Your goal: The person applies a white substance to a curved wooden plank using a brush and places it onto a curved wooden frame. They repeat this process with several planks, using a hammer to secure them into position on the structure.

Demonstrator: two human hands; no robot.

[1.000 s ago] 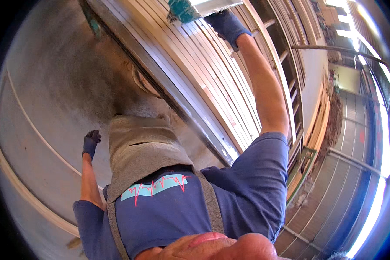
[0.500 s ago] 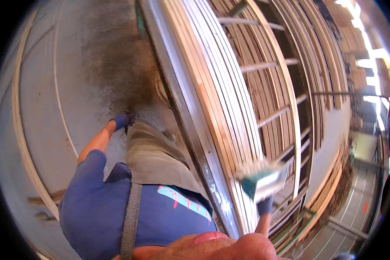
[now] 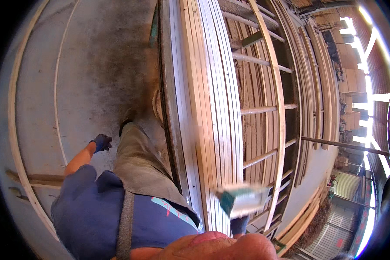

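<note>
My right hand (image 3: 239, 225), in a dark blue glove, is closed on a wide brush (image 3: 243, 201) with a green and white body and pale bristles. Motion blurs the brush, which is over the near ends of several long boards (image 3: 223, 108); whether it touches them I cannot tell. Some boards are bare wood, others look white and shiny. Down at my left side hangs my left hand (image 3: 102, 143), also gloved, with loosely bent fingers and nothing visible in it.
A metal rail (image 3: 177, 108) runs along the boards' left side. Right of them lies a ladder-like frame (image 3: 278, 86) with crossbars over more stacked timber (image 3: 257, 134). Long strips (image 3: 17, 99) lie on the grey floor (image 3: 82, 86) at left. A thin bar (image 3: 344, 146) juts across at right.
The brush and my right hand have moved left and slightly lower in view. My left hand has swung left and down. The boards now stand more upright in the picture as the view turned.
</note>
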